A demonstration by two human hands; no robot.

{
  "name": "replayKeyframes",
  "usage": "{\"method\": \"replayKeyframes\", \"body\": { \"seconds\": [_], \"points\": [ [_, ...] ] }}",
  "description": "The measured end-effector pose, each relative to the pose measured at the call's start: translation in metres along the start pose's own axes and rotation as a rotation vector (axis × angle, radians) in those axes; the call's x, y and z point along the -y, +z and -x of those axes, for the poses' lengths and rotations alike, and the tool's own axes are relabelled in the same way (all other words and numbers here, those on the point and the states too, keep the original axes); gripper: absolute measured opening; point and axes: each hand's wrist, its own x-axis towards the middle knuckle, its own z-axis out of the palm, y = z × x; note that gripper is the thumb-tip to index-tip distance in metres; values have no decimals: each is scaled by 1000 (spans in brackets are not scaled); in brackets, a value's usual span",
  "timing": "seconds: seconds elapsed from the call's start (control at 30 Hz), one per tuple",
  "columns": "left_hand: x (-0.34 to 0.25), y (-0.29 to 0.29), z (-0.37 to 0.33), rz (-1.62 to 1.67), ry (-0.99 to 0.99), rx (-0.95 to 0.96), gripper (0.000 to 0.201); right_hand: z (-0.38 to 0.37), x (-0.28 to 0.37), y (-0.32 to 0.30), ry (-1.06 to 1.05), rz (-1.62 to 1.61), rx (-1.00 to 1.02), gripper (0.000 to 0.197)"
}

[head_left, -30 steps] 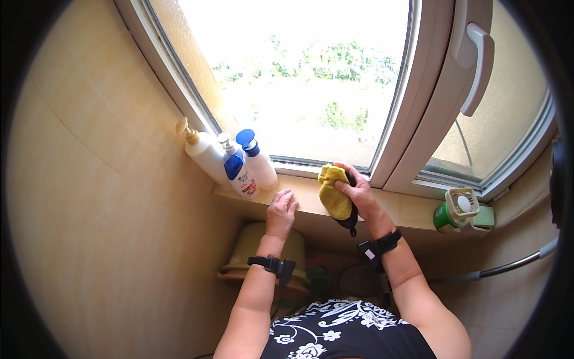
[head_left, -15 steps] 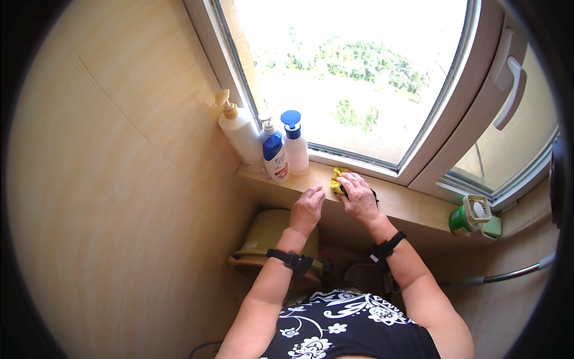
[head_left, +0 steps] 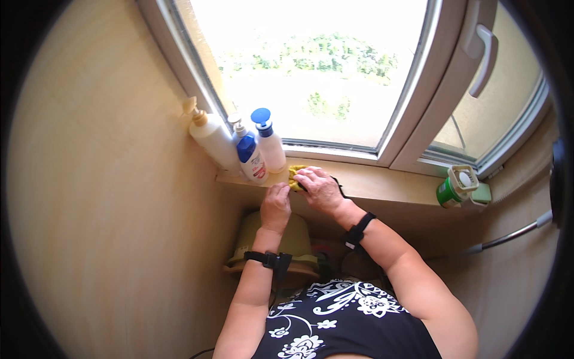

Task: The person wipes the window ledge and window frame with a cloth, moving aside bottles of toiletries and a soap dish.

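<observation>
My right hand presses a yellow cloth flat on the wooden window sill, just right of the bottles. Only a small edge of the cloth shows past my fingers. My left hand rests on the sill's front edge, fingers curled, its fingertips close to the cloth; whether they touch it I cannot tell. Three bottles stand at the sill's left end: a tall white pump bottle, a small blue-and-white pump bottle and a white bottle with a blue cap.
A green-and-white canister stands at the sill's right end. The white window frame with its handle rises over the sill. Below the sill are an olive-green lidded container, a beige wall at left and a metal pipe at right.
My right hand carried the yellow cloth down onto the sill and leftward toward the bottles, where it now lies flat under the hand. My left hand stayed at the sill edge.
</observation>
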Motion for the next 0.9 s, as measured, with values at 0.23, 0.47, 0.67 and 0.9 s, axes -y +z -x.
{"method": "replayKeyframes", "body": {
  "seconds": [0.23, 0.47, 0.67, 0.9],
  "points": [
    [9, -1, -10, 36, 41, -3, 6, 39, -22, -22, 111, 39, -107, 36],
    [3, 1, -10, 65, 3, -15, 5, 120, -79, -134, 470, 102, -281, 35],
    [2, 2, -14, 56, 11, -13, 5, 136, -108, -129, 616, 325, -256, 33],
    [1, 4, -9, -19, -20, 31, 7, 69, -26, -51, 188, -224, -20, 30]
  ]
}}
